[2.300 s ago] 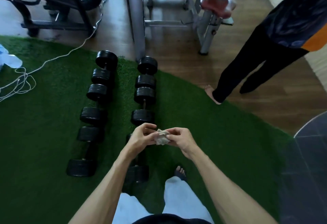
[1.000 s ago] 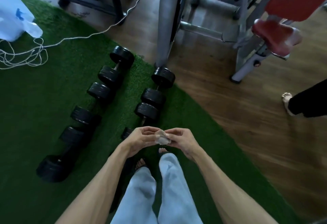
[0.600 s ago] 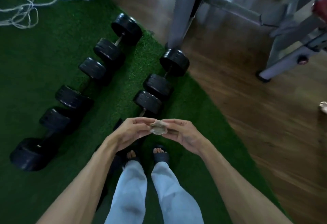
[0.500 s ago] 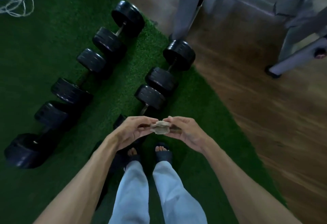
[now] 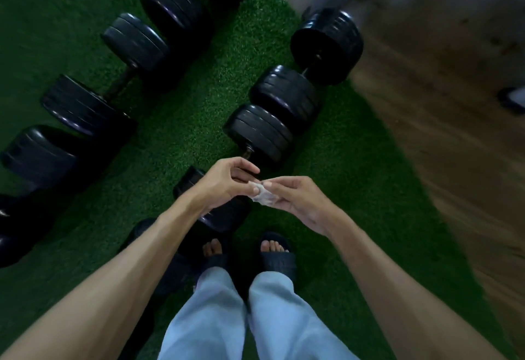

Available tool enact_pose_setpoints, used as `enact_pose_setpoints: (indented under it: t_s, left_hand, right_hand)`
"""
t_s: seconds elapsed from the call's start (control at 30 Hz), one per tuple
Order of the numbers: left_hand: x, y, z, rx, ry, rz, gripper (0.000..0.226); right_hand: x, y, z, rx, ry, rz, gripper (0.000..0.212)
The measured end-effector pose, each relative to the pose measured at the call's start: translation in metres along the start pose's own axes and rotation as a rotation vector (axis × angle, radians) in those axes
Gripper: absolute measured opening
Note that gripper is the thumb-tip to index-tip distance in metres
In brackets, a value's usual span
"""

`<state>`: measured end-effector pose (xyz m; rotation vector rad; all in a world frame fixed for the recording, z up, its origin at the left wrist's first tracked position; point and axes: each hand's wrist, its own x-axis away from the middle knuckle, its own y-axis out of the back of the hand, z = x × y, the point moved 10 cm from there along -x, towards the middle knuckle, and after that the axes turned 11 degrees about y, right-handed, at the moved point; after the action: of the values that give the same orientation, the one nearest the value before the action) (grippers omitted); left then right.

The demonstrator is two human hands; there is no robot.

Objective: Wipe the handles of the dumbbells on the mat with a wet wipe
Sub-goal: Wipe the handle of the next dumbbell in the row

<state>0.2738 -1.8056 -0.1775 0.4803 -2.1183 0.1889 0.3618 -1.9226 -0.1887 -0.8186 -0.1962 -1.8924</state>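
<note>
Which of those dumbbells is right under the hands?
The nearest dumbbell in the right-hand row: its handle runs beneath the left hand, which pinches the wet wipe with the right hand. The others lie farther off.

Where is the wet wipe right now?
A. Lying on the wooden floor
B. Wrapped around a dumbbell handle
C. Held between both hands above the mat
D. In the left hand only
C: the crumpled wet wipe is pinched between the fingers of the left hand and right hand, held in the air above the mat and touching no dumbbell.
</note>
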Motion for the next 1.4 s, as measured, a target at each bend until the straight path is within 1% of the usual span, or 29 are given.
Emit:
enact_pose_setpoints:
  t_s: [0.1,0.2,0.3,0.33,0.37,0.43,0.5,0.57,0.63,0.7,0.77,0.87,0.97,1.03,1.1,1.2,1.27,1.33,1.4]
  left_hand:
    - [-0.027,0.007,0.010,-0.035,-0.074,-0.037,0.043]
    - [-0.054,0.012,0.016,-0.107,-0.142,-0.067,0.043]
    - [-0.083,0.018,0.022,-0.204,-0.228,-0.097,0.040]
    - [-0.090,0.020,0.023,-0.268,-0.263,-0.123,0.038]
    - [-0.095,0.023,0.024,-0.358,-0.300,-0.167,0.035]
    - [-0.101,0.026,0.026,-0.588,-0.380,-0.290,0.032]
    - [-0.102,0.028,0.030,-0.745,-0.376,-0.392,0.033]
    - [-0.102,0.033,0.033,-0.788,-0.346,-0.490,0.034]
    - [-0.103,0.036,0.034,-0.807,-0.306,-0.550,0.035]
    - [-0.103,0.038,0.036,-0.814,-0.269,-0.571,0.036]
    - [-0.104,0.040,0.039,-0.800,-0.252,-0.575,0.034]
    - [-0.106,0.045,0.041,-0.746,-0.229,-0.585,0.028]
    - [-0.101,0.055,0.046,-0.716,-0.230,-0.648,0.025]
    - [-0.098,0.065,0.055,-0.657,-0.202,-0.669,0.023]
    - [-0.098,0.074,0.063,-0.590,-0.171,-0.664,0.021]
    - [-0.097,0.075,0.065,-0.572,-0.149,-0.667,0.021]
    - [-0.097,0.074,0.065,-0.576,-0.148,-0.668,0.022]
    - [-0.097,0.074,0.066,-0.567,-0.150,-0.670,0.023]
    - [-0.099,0.075,0.067,-0.565,-0.147,-0.670,0.024]
  right_hand:
    - [-0.027,0.006,-0.017,0.105,0.032,0.011,0.021]
    - [-0.055,0.015,-0.028,0.238,0.105,0.002,0.021]
    - [-0.080,0.019,-0.043,0.226,0.201,0.001,0.026]
    - [-0.087,0.020,-0.049,0.214,0.227,-0.017,0.028]
    - [-0.092,0.022,-0.054,0.205,0.254,-0.050,0.026]
    - [-0.102,0.030,-0.066,0.209,0.319,-0.167,0.020]
    - [-0.112,0.041,-0.080,0.265,0.366,-0.324,0.017]
    - [-0.122,0.048,-0.093,0.336,0.422,-0.429,0.016]
    - [-0.130,0.044,-0.096,0.486,0.555,-0.453,0.013]
    - [-0.133,0.038,-0.091,0.738,0.725,-0.496,0.014]
    - [-0.132,0.037,-0.088,0.823,0.844,-0.568,0.015]
    - [-0.132,0.036,-0.085,0.769,0.954,-0.625,0.019]
    - [-0.136,0.029,-0.085,0.713,0.978,-0.618,0.019]
    - [-0.139,0.024,-0.086,0.663,0.963,-0.603,0.016]
    - [-0.142,0.019,-0.095,0.603,0.910,-0.565,0.011]
    - [-0.142,0.014,-0.111,0.476,0.818,-0.489,0.008]
    - [-0.142,0.019,-0.112,0.389,0.790,-0.509,0.006]
    - [-0.148,0.028,-0.109,0.326,0.781,-0.569,0.009]
    - [-0.153,0.031,-0.104,0.344,0.793,-0.597,0.007]
